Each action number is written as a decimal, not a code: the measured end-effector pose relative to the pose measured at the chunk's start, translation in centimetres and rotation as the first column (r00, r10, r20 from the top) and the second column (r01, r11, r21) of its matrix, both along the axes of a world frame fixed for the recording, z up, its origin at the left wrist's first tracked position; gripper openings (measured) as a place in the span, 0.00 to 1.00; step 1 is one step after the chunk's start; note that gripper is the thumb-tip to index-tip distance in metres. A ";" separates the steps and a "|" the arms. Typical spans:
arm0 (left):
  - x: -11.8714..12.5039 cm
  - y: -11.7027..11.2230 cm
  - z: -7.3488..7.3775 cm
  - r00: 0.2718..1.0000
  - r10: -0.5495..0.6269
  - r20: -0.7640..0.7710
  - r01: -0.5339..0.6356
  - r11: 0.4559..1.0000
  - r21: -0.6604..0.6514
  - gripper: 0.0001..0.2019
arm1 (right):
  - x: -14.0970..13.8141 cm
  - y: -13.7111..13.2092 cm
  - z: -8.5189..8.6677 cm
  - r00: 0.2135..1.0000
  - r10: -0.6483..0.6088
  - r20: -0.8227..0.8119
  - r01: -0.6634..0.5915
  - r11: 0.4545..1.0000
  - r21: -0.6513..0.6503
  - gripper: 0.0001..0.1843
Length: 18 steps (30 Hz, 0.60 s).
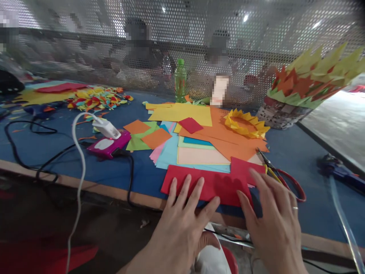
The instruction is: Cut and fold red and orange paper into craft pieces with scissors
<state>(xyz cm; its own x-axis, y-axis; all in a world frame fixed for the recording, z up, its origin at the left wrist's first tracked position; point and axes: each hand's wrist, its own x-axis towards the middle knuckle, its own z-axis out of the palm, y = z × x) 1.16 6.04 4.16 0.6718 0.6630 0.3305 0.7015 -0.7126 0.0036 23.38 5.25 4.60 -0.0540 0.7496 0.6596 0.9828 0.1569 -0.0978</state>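
Note:
A folded strip of red paper (pixel 216 186) lies along the front edge of the blue table. My left hand (pixel 185 213) rests flat on it with fingers spread. At its right end, my right hand (pixel 273 213) is held with thumb and fingers apart, the thumb close to the strip's edge. A smaller red piece (pixel 246 167) overlaps the strip there. Scissors (pixel 281 177) with red and yellow handles lie partly behind my right hand. Sheets of light blue paper (pixel 165 156), orange paper (pixel 219 133) and yellow paper (pixel 185 113) spread out beyond the strip.
A yellow folded-paper ring (pixel 246 123) and a paper basket (pixel 288 110) stand at the right. Far right lies a glue gun (pixel 342 171) with a clear glue stick. A magenta power strip (pixel 110 144) with cables, a pile of paper bits (pixel 98 98) and a green bottle (pixel 180 82) are leftward and behind.

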 end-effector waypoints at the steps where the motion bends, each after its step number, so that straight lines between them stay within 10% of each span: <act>1: 0.0 0.0 0.0 1.000 -0.002 -0.002 0.002 1.000 0.000 0.37 | -0.2 -0.2 0.0 0.993 0.116 0.033 -0.116 0.993 -0.008 0.25; 5: 0.0 -0.1 -0.4 1.000 0.012 0.018 -0.012 1.000 -0.013 0.40 | -1.0 -1.0 -0.3 0.871 0.461 0.170 -0.435 0.885 -0.168 0.25; 18: -1.4 -1.2 -0.9 0.999 0.038 -0.003 -0.038 0.997 0.065 0.45 | 0.9 -1.4 -2.5 0.795 0.427 0.431 -0.414 0.901 -0.129 0.36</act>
